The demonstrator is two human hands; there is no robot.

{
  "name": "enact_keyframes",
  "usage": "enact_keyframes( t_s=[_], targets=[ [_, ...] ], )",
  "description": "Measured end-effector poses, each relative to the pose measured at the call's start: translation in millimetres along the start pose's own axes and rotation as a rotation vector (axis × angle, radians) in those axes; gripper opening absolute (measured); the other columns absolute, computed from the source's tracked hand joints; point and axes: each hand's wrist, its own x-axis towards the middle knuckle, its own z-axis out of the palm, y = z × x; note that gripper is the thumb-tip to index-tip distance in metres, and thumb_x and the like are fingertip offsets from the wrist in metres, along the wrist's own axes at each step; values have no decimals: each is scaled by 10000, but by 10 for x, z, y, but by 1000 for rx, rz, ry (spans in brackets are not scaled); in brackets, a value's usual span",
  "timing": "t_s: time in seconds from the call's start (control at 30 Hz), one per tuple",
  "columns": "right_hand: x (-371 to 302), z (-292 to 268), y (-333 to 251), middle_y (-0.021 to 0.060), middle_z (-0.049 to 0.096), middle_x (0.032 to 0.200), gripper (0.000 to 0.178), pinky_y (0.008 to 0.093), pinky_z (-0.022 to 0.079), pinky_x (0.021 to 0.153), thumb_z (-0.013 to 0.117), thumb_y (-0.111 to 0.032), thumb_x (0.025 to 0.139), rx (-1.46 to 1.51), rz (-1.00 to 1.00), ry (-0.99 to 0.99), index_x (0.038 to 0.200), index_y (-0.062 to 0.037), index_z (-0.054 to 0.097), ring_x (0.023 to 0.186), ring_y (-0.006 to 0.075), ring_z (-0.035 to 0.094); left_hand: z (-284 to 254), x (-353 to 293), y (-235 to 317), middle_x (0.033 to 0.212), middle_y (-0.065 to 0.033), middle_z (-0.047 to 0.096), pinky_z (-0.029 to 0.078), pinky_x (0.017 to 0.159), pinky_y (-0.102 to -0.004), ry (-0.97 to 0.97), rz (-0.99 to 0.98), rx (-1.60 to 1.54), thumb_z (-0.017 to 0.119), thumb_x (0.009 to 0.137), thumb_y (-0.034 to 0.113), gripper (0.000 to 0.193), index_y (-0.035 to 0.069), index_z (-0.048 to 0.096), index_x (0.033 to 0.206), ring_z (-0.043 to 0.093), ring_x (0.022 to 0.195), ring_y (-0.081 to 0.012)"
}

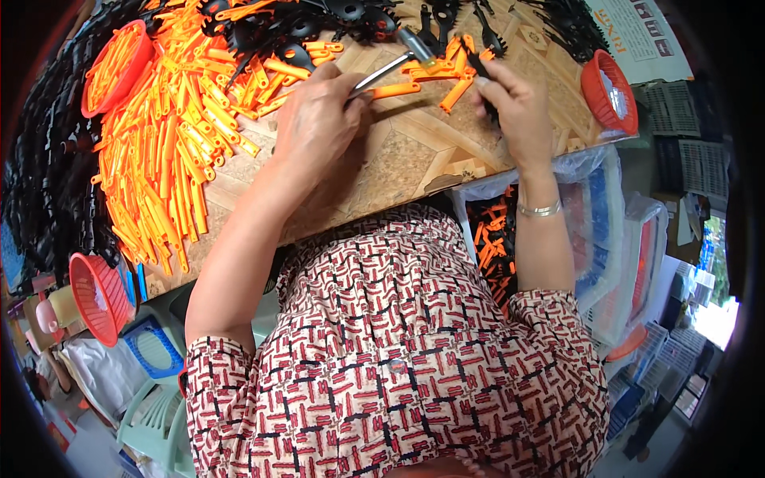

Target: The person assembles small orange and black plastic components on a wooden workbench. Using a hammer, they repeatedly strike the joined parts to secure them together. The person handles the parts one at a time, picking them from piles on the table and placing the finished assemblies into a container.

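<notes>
My left hand (319, 115) is closed around a small hammer (382, 74); its metal shaft points up and right to a grey head with a yellowish end. An orange plastic handle (397, 90) lies right beside those fingers, and I cannot tell whether they touch it. To the right, my right hand (514, 99) pinches a black plastic utensil (480, 68), which is partly hidden by the fingers. Between the hands, several loose orange handles (454, 76) lie on the patterned tabletop (382, 163).
A large heap of orange handles (171, 135) covers the table's left side. Black utensils (351, 12) pile up along the far side. Red baskets (610, 92) sit at the edges. Below the table, a plastic-lined container (496, 239) holds orange and black pieces.
</notes>
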Motion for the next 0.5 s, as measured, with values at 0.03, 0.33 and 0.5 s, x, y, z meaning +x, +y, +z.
enact_keyframes(
  t_s=[0.03, 0.33, 0.5],
  targets=[
    [-91, -1, 58, 20, 693, 763, 258, 216, 483, 585, 668, -149, 950, -42, 40, 20, 1147, 0, 743, 619, 58, 607, 39, 34, 43, 953, -139, 643, 510, 757, -437, -19, 1, 13, 683, 910, 205, 246, 62, 734, 1103, 654, 851, -339],
    [-453, 26, 238, 69, 710, 891, 233, 254, 496, 730, 750, -95, 893, -223, -246, 143, 1113, -16, 752, 821, 124, 653, -47, -55, 74, 944, -161, 692, 523, 758, -474, -104, -55, 12, 731, 873, 248, 228, 56, 686, 988, 677, 896, -376],
    [-499, -37, 324, 57, 691, 880, 213, 253, 490, 725, 761, -56, 871, -164, -196, 273, 1073, 7, 745, 802, 116, 629, 1, 32, 290, 868, -179, 712, 531, 758, -481, -108, -36, -30, 683, 890, 210, 190, 71, 702, 1018, 691, 862, -380]
  ],
)
